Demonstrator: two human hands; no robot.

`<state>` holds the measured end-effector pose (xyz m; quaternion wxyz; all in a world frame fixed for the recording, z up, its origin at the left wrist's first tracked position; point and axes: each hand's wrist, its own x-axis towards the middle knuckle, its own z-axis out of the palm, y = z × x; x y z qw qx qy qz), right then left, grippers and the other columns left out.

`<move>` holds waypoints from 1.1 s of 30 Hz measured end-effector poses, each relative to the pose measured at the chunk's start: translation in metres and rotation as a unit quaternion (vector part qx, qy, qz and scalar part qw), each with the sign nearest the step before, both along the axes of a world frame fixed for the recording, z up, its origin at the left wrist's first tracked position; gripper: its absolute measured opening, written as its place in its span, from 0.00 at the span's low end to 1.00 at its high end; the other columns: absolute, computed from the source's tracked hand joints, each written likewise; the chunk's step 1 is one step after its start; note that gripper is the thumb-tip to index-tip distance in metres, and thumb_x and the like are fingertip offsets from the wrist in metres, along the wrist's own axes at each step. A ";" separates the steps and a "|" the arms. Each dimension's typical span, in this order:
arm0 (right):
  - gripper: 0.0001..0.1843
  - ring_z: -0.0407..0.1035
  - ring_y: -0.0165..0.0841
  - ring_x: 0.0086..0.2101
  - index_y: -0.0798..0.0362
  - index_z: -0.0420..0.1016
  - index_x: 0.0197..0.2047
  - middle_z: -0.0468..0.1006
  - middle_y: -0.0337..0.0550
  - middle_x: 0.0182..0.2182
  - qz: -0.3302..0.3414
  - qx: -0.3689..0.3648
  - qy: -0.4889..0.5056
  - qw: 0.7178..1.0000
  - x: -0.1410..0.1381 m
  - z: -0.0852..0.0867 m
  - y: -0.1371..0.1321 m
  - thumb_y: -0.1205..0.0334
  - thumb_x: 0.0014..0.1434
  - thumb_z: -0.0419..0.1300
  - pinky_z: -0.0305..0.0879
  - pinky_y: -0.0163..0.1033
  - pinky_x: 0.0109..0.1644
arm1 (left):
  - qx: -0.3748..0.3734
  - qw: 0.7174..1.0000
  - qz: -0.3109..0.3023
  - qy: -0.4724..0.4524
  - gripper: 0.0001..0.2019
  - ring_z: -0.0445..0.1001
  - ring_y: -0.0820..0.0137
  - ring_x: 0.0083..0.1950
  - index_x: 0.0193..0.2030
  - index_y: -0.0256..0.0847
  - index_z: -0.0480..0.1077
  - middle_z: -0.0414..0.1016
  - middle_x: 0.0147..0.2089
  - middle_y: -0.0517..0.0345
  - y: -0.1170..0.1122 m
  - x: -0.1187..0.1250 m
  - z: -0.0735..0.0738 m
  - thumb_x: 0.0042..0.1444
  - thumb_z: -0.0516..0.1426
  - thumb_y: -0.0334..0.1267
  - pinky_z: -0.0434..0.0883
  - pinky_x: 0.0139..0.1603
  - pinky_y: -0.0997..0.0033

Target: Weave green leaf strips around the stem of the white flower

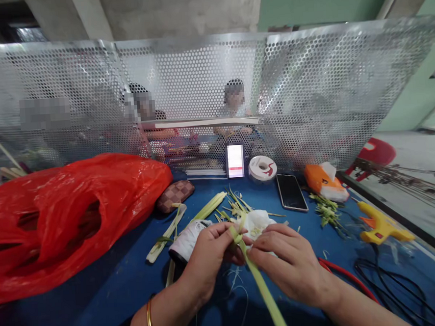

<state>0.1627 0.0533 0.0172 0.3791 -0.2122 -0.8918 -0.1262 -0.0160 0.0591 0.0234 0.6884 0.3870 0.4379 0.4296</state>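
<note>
A long pale-green leaf strip, folded or knotted at its upper end, runs down toward me between my hands. My left hand, a gold bangle on its wrist, is closed on the folded end between thumb and fingers. Bent fingers of my right hand press together at the strip's edge just below the fold; the right thumb is hidden. Just beyond the hands lie a crumpled white tissue and a bundle of pale-green leaf strips. A white cloth item with a dark edge is beside my left hand.
A red plastic bag fills the left, beside a checked pouch. Across the back stand a lit phone, a white spool and a perforated metal screen. Rightward are a dark phone, tissue pack and yellow glue gun with cables.
</note>
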 end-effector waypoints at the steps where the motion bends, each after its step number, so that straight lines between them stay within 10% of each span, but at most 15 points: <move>1: 0.08 0.72 0.31 0.32 0.54 0.74 0.39 0.79 0.43 0.31 -0.001 -0.009 0.013 1.000 -0.002 0.000 -0.001 0.72 0.63 0.54 0.67 0.40 0.43 | 0.008 1.000 -0.002 0.008 0.14 0.68 0.77 0.22 0.32 0.33 0.76 0.76 0.27 0.55 0.000 0.001 -0.001 0.50 0.63 0.46 0.67 0.26 0.78; 9: 0.06 0.71 0.36 0.39 0.51 0.71 0.36 0.76 0.43 0.35 -0.044 -0.174 0.182 0.967 -0.006 0.000 -0.003 0.71 0.60 0.55 0.66 0.44 0.46 | 0.086 0.986 -0.102 0.098 0.16 0.71 0.73 0.24 0.30 0.35 0.77 0.74 0.25 0.56 -0.007 0.004 0.005 0.52 0.61 0.48 0.68 0.29 0.74; 21: 0.07 0.63 0.28 0.24 0.52 0.68 0.28 0.68 0.33 0.21 -0.114 -0.427 0.205 0.874 -0.007 -0.003 0.000 0.66 0.58 0.56 0.61 0.33 0.29 | 0.035 0.983 -0.164 0.075 0.15 0.73 0.73 0.26 0.30 0.34 0.75 0.77 0.29 0.52 -0.005 0.002 0.003 0.50 0.63 0.48 0.69 0.32 0.73; 27: 0.05 0.66 0.27 0.24 0.52 0.69 0.38 0.72 0.36 0.25 0.017 -0.545 0.216 0.810 0.010 0.017 0.003 0.62 0.63 0.54 0.66 0.31 0.27 | 0.003 0.991 -0.124 0.057 0.12 0.73 0.75 0.25 0.32 0.35 0.76 0.77 0.28 0.54 -0.002 -0.003 0.005 0.54 0.59 0.44 0.68 0.31 0.76; 33: 0.12 0.74 0.31 0.32 0.51 0.75 0.49 0.80 0.43 0.35 0.099 -0.526 0.196 0.822 0.017 0.021 0.008 0.64 0.63 0.57 0.74 0.38 0.37 | -0.003 0.990 -0.118 0.070 0.12 0.73 0.76 0.26 0.34 0.36 0.78 0.77 0.28 0.54 0.000 -0.005 0.011 0.54 0.60 0.43 0.68 0.31 0.78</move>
